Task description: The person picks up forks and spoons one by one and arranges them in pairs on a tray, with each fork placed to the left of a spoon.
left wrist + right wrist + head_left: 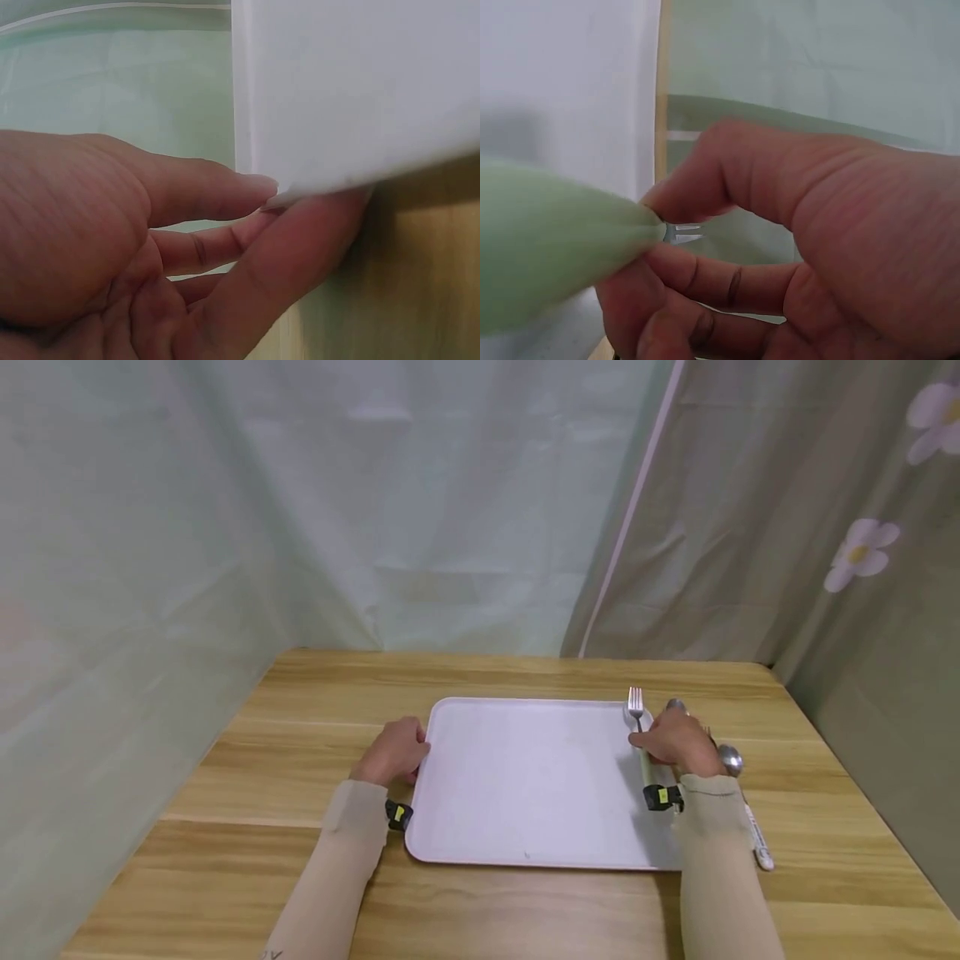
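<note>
A white rectangular tray [525, 777] lies on the wooden table. My left hand [393, 749] pinches its left edge between thumb and fingers; the left wrist view shows the tray rim [244, 97] at the fingertips. Above the tray's right side, my right hand [681, 742] grips a fork [635, 702] by its handle, tines pointing away from me. That handle [555, 244] is pale green and blurred in the right wrist view. Close to the right hand lie a spoon [730, 760] and a second spoon bowl [676, 704], both partly hidden by the hand and arm.
Right of the tray, a patterned white handle [760, 843] sticks out beside the right sleeve. Fork tines [708, 733] show just behind the right hand. Pale curtains [450, 527] hang behind the table [247, 793] and along both its sides.
</note>
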`<state>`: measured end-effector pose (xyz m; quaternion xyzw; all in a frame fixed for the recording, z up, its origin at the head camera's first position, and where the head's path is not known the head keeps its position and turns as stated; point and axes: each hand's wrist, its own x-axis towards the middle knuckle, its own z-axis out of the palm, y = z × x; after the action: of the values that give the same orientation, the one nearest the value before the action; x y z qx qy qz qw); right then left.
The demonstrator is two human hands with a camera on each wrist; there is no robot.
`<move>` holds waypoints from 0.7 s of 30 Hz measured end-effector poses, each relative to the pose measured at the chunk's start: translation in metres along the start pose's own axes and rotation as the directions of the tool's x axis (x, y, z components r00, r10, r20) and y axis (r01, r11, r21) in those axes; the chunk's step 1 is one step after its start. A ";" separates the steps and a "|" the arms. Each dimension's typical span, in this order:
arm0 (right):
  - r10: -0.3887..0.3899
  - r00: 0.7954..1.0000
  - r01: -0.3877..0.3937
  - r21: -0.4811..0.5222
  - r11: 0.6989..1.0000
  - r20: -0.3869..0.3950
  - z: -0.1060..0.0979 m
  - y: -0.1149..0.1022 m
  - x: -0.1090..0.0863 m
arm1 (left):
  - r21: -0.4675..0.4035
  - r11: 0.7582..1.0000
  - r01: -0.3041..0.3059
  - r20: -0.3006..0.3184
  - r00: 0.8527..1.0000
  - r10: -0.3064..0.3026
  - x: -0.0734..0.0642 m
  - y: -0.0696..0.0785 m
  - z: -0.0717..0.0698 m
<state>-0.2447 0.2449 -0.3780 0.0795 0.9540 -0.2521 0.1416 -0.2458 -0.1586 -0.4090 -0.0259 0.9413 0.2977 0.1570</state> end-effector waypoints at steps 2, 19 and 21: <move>-0.018 1.000 0.018 -0.002 1.000 -0.006 0.000 -0.003 0.001 | -0.003 1.000 -0.003 -0.002 1.000 0.003 0.000 0.000 0.000; -0.028 0.999 0.028 0.003 1.000 -0.041 0.014 -0.023 0.005 | -0.019 1.000 0.007 0.016 1.000 -0.007 -0.002 0.002 -0.003; -0.016 0.999 0.017 0.015 1.000 -0.048 0.016 -0.025 0.005 | -0.017 1.000 0.002 0.014 1.000 -0.002 -0.001 0.001 -0.003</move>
<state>-0.2512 0.2157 -0.3807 0.0787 0.9557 -0.2586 0.1163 -0.2455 -0.1589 -0.4058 -0.0262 0.9375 0.3059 0.1638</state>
